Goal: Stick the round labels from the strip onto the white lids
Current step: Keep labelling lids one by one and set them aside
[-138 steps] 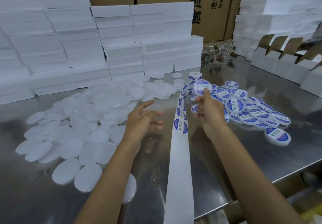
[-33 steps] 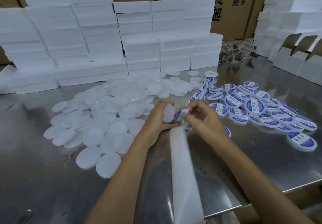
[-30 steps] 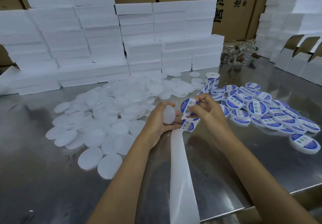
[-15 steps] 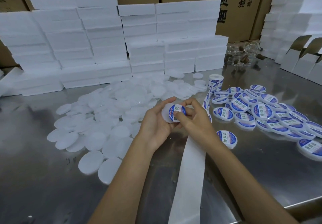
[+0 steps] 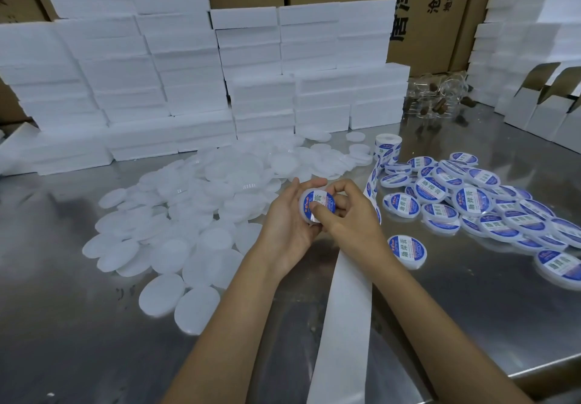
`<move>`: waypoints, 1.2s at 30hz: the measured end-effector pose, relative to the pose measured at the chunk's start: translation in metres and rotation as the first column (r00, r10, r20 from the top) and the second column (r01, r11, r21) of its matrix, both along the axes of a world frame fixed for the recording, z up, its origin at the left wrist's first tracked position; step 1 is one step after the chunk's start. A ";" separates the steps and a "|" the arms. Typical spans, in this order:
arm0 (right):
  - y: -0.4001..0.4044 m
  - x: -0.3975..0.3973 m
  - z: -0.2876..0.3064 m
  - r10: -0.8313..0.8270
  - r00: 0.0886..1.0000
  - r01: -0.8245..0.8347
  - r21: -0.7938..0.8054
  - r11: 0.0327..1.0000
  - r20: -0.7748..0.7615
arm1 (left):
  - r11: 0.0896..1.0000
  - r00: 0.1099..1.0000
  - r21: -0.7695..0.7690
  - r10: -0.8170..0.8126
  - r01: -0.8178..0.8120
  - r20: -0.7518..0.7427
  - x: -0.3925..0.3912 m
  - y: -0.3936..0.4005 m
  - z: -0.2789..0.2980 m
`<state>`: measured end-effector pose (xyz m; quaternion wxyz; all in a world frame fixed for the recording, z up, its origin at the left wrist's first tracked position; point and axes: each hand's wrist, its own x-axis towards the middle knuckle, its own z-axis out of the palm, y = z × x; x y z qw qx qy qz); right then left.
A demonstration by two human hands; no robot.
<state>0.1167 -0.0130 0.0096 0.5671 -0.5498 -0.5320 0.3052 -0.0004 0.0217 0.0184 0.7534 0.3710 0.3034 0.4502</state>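
Observation:
My left hand [image 5: 287, 224] holds a white lid [image 5: 317, 204] upright above the steel table, fingers curled round its rim. A round blue label lies on the lid's face. My right hand [image 5: 349, 218] also grips this lid, thumb pressing on the label and fingers curled behind it. The label strip [image 5: 372, 180] runs from a roll [image 5: 388, 146] down past my right hand, and its bare white backing [image 5: 345, 318] hangs over the table's front edge. Plain white lids [image 5: 195, 202] lie heaped at the left. Labelled lids [image 5: 471, 202] are piled at the right.
Stacks of white foam boxes [image 5: 188, 67] line the back, with brown cartons behind them. Folded white cartons [image 5: 540, 111] stand at the right. Clear jars [image 5: 437, 95] sit at the back right. One labelled lid [image 5: 407, 251] lies alone beside my right wrist.
My right hand peeled a label off the strip, carried it to the lid in my left hand and laid it on. Now its thumb presses on the label.

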 end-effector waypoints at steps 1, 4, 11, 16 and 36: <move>0.001 0.000 -0.001 -0.006 1.000 0.006 0.001 1.000 0.005 | 1.000 1.000 0.009 0.001 -0.001 -0.008 0.001 0.000 0.000; 0.003 0.001 -0.003 -0.017 1.000 0.017 0.004 1.000 -0.004 | 0.999 1.000 0.039 0.000 0.002 -0.030 0.003 -0.001 -0.001; 0.004 0.005 -0.009 -0.092 0.987 0.094 -0.009 0.996 0.128 | 0.997 0.997 0.082 0.001 0.005 -0.079 0.007 -0.003 0.000; 0.003 0.004 -0.010 -0.151 0.972 0.153 0.003 0.988 0.178 | 0.996 0.996 0.089 0.024 -0.017 -0.087 0.010 -0.005 0.001; -0.001 0.010 -0.011 -0.270 0.864 0.244 0.116 0.963 0.426 | 0.996 0.974 0.009 -0.091 0.091 0.209 0.008 -0.006 0.003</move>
